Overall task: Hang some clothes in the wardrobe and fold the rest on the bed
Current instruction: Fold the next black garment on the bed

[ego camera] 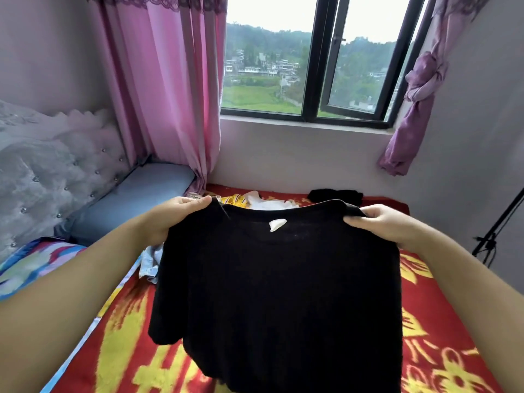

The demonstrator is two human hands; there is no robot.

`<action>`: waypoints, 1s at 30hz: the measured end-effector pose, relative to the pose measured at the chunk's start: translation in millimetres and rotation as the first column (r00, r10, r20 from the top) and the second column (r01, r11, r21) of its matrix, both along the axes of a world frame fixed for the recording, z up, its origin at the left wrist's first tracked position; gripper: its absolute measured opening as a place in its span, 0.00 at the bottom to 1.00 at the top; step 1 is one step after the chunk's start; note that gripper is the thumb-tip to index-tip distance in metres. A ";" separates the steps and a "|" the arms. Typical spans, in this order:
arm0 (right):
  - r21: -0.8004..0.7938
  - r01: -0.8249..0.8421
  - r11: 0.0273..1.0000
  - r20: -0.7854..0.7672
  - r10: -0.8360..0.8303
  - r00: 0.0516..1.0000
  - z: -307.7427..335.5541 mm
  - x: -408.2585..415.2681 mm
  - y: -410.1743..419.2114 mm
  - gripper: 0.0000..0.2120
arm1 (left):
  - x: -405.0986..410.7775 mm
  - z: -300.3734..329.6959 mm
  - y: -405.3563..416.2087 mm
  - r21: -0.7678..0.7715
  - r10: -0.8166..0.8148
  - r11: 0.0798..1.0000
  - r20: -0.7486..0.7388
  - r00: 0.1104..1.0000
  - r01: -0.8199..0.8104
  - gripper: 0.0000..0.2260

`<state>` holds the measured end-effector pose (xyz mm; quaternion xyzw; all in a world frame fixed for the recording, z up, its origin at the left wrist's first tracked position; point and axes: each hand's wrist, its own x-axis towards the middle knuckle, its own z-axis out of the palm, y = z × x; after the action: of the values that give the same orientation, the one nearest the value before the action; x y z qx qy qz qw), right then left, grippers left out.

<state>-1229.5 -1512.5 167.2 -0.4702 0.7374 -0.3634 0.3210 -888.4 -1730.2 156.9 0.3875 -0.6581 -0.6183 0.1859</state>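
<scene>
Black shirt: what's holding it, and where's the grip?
Both hands. The left hand pinches the black shirt at one shoulder, the right hand at the other; it hangs spread above the bed.

A home bedroom: a bed under a red and yellow plush blanket (127,336) fills the lower frame, with a grey tufted padded headboard (42,171) and blue-grey pillow (136,194) at left. Pink drapes (164,95) hang beside a dark-framed window (309,61) at the top, which looks onto green hills and houses.
</scene>
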 end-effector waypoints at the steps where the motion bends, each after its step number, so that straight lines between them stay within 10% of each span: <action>1: -0.008 0.079 0.997 -0.166 -0.079 0.983 -3.5 5.5 -8.4 0.13 | -8.8 1.3 3.2 -0.007 0.052 0.999 0.024 0.998 -0.052 0.17; 5: -0.176 0.193 0.965 -0.378 -0.248 0.892 -4.6 44.7 -36.8 0.23 | -52.8 8.4 32.4 -0.010 0.153 0.988 -0.062 0.986 -0.154 0.11; 17: -0.097 -0.279 0.955 -0.460 0.206 0.864 16.7 117.6 -41.5 0.19 | -87.2 29.2 85.2 -0.125 -0.097 0.990 -0.282 0.955 0.064 0.10; 20: -0.075 -0.274 0.959 -0.431 0.216 0.876 23.7 110.6 -35.3 0.17 | -81.2 27.1 73.9 -0.738 -0.105 0.674 -0.062 0.993 0.025 0.19; 23: -0.090 -0.343 0.935 -0.364 0.289 0.885 26.0 109.6 -31.6 0.20 | -78.6 29.8 59.0 -0.841 -0.238 0.435 0.240 0.941 0.324 0.36; 28: -0.259 -0.264 0.929 -0.274 0.191 0.942 25.2 104.9 -34.9 0.22 | -83.3 34.5 48.6 -0.619 -0.380 0.709 0.067 0.923 0.337 0.08; 30: -0.312 -0.169 0.935 -0.189 0.113 0.975 18.7 101.2 -35.1 0.19 | -86.7 40.5 46.1 -0.683 -0.312 0.685 0.040 0.949 0.254 0.04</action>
<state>-1128.4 -1547.7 185.9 -0.5975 0.6558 -0.4154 0.2009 -975.1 -1684.1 197.4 0.1613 -0.8818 -0.3706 0.2429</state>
